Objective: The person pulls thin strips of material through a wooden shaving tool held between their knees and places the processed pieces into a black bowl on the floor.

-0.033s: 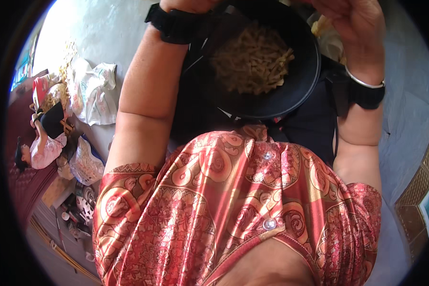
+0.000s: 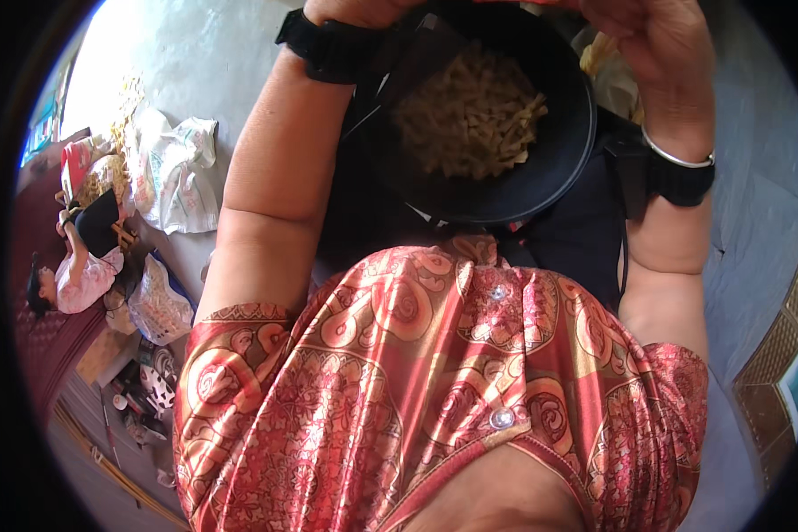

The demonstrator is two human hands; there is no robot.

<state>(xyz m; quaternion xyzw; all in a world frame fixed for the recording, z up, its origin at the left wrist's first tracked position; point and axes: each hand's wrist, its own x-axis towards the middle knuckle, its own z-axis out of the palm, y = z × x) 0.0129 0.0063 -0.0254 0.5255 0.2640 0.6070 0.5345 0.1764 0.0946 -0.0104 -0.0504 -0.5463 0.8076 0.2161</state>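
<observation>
A wide black bowl (image 2: 554,182) rests on my lap, holding a heap of short, tan, strip-like pieces (image 2: 483,120). Over its far left side, my left hand (image 2: 359,11) is cut off by the top edge, and its fingers do not show. Past the far right rim, my right hand (image 2: 661,49) is closed, its fingers bent inward and partly out of the picture. What they hold cannot be made out. A thin orange-red strip (image 2: 528,3) shows at the top edge between both hands; its kind is unclear.
Beyond my right hand lies a pale bag with yellowish matter (image 2: 614,84). On the left, another person (image 2: 84,279) sits near white plastic bags (image 2: 182,173) and a basket-like bundle (image 2: 160,306). A woven mat edge (image 2: 776,355) runs along the right.
The orange-red strip has come into view at the top edge between my hands. My left forearm has shifted very slightly right. The bowl has hardly moved.
</observation>
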